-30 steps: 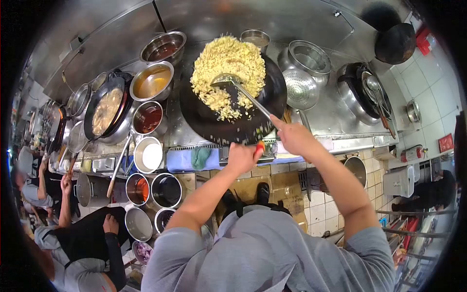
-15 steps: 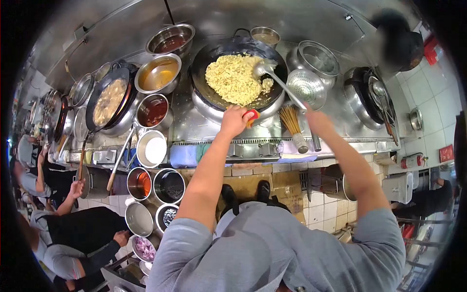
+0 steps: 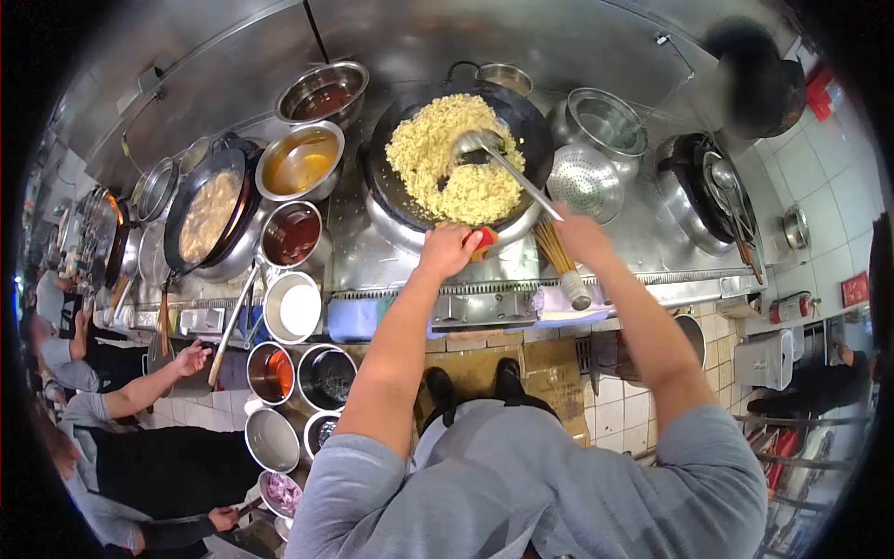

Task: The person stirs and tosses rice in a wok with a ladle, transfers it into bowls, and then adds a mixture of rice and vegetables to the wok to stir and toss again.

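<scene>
My left hand [image 3: 447, 250] is closed at the near rim of a large black wok [image 3: 531, 121], with a red and yellow pad [image 3: 482, 242] under its fingers. Whatever handle lies beneath is hidden. In my right hand [image 3: 584, 240] is the long handle of a metal ladle [image 3: 517, 172]. The ladle's bowl sits among yellow fried rice [image 3: 433, 135] in the wok, where a dark patch of wok shows beside it. A bamboo wok brush [image 3: 559, 256] lies just below my right hand, and a perforated strainer [image 3: 585, 184] rests right of the wok.
To the left stand bowls of yellow liquid [image 3: 300, 168] and red sauce [image 3: 291, 235], plus a second wok [image 3: 174, 210] with brownish food. Sauce pots [image 3: 326, 377] line the lower left. A co-worker's hand [image 3: 193, 358] is nearby. Another wok [image 3: 684, 186] stands right.
The ladle's bowl has moved left and toward me through the rice, spreading it nearer the front rim. My right hand has shifted left. The co-worker's hand has come off a wok handle.
</scene>
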`<state>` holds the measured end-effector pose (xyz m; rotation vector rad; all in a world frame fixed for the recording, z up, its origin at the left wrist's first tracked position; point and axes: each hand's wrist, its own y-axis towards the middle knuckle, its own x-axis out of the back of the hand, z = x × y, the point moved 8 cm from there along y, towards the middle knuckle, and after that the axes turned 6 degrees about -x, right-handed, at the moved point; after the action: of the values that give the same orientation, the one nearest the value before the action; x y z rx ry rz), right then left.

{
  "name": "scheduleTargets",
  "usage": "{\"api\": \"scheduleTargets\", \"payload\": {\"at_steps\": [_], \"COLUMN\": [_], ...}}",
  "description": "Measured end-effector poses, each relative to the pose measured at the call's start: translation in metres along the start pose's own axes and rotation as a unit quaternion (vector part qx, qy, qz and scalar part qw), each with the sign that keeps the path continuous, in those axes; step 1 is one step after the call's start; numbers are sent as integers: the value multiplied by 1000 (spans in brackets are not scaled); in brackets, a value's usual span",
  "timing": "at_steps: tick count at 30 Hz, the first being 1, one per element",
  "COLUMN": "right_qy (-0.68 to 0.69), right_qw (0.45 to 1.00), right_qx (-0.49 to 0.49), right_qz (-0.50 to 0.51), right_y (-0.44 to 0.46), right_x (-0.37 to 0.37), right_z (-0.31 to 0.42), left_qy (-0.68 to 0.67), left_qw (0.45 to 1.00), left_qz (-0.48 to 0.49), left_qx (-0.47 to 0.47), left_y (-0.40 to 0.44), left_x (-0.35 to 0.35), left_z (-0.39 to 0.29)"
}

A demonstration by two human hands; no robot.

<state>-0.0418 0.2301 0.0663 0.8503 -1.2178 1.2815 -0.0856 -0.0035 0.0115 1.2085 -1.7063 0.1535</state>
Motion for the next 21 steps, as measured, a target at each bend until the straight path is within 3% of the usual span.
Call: {"api": "scheduleTargets", "payload": {"at_steps": [3, 5, 7, 9, 11, 13, 15, 18, 21], "right_qy": [50, 83, 104, 137, 116, 117, 80, 43, -23], "right_qw": [999, 995, 990, 978, 990, 987, 981, 976, 958], "right_qx": [0, 21, 51, 152, 34, 24, 5, 71, 84], "right_qz": [11, 45, 77, -38, 75, 107, 175, 200, 273], "right_y": [42, -10, -41, -55, -91, -131, -174, -212, -206], "right_x": [-84, -73, -75, -59, -12, 20, 77, 156, 159], "right_z": [44, 80, 57, 13, 15, 21, 15, 10, 11], "left_qy": [10, 22, 28, 67, 59, 89, 81, 76, 87], "left_qw": [998, 993, 993, 997, 997, 988, 994, 995, 995], "left_qz": [69, 114, 103, 34, 45, 97, 40, 58, 41], "left_qx": [7, 31, 46, 12, 6, 80, 56, 13, -33], "left_y": [3, 2, -6, -4, -3, -1, -3, -9, -4], "left_x": [-7, -12, -6, 11, 3, -18, 11, 75, 96], "left_z": [1, 4, -10, -21, -17, 0, -47, -120, -136]}}
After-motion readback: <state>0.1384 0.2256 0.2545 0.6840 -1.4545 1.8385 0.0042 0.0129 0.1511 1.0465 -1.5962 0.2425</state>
